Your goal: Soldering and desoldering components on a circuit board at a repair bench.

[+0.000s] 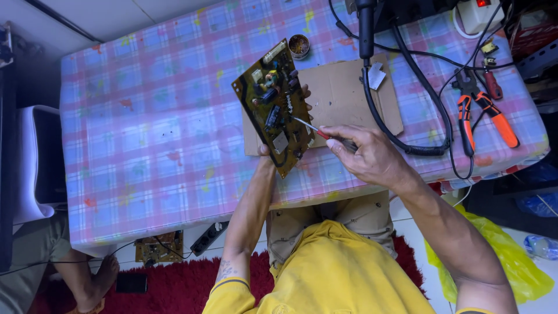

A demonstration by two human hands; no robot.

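My left hand [266, 152] holds a brown circuit board [274, 107] tilted up above the table; its fingers curl round the board's far edge, mostly hidden behind it. The board carries capacitors, a white connector and dark chips. My right hand [366, 154] grips a small screwdriver [311, 128] with a red collar. Its metal tip touches the board's right side. Under both lies a sheet of brown cardboard [343, 96].
The table wears a pink and blue checked cloth [145, 128]. Orange-handled pliers [476, 110], a black cable [407, 145], a small round tin [299, 45] and a power strip [476, 14] lie at the back right. On the floor sit another circuit board [158, 247], a yellow bag [511, 261], and another person's foot [99, 279].
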